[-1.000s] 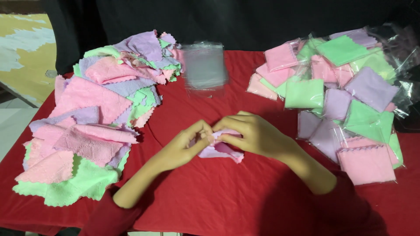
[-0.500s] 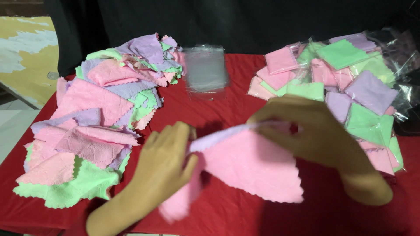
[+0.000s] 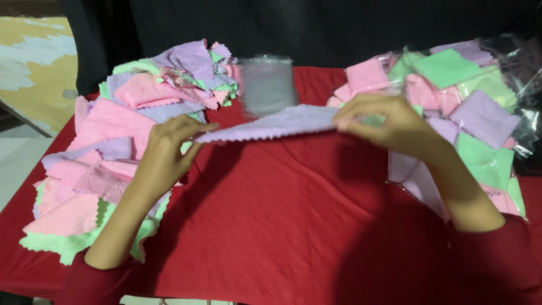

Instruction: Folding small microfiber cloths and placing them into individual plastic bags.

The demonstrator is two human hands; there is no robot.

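— Hands first: left hand [image 3: 169,151] at nine o'clock, pinched shut on one corner of a lilac cloth [image 3: 270,124]; right hand [image 3: 388,123] at two o'clock, closed on the opposite corner.

— And the cloth itself?

— Stretched flat between both hands, held clear above the red-covered bench [image 3: 271,226], near centre, zigzag edge facing six o'clock.

— Anything at ten o'clock?

— Loose heap of cloths [image 3: 107,152], pink, lilac and green, unfolded and overlapping, just beside the left hand.

— At twelve?

— Stack of clear plastic sleeves [image 3: 266,85], just beyond the stretched cloth.

— At two to three o'clock?

— Pile of bagged cloths [image 3: 480,118], folded square, same colours, partly behind the right hand and wrist.
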